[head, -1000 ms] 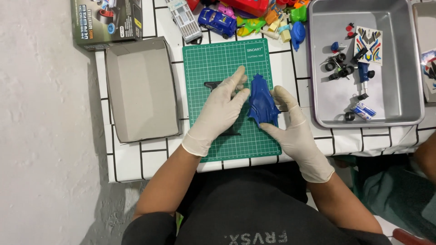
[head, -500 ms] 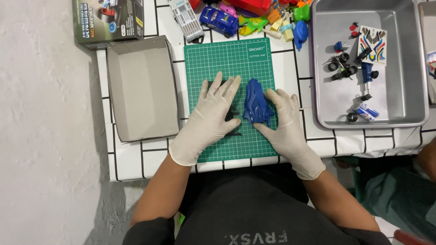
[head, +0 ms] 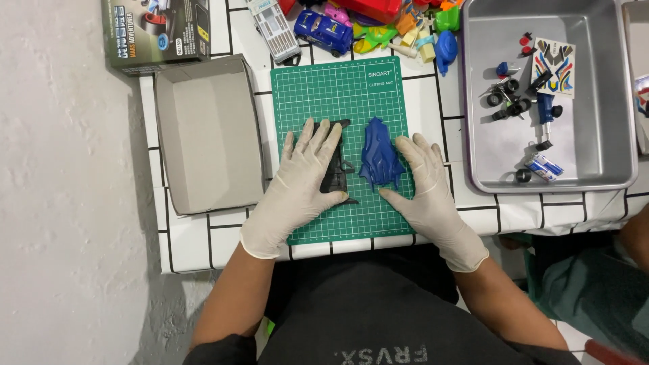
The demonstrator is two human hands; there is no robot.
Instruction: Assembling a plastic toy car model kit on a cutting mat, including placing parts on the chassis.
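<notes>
While flat on the green gridded cutting mat [head: 338, 88], left hand [head: 304, 182] pressed, fingers spread, over black plastic chassis [head: 336, 177]; right hand [head: 422, 182], open, touched blue moulded car shell [head: 380, 155] at its 3 o'clock. Risked nudging the unheld shell toward 12 o'clock.
</notes>
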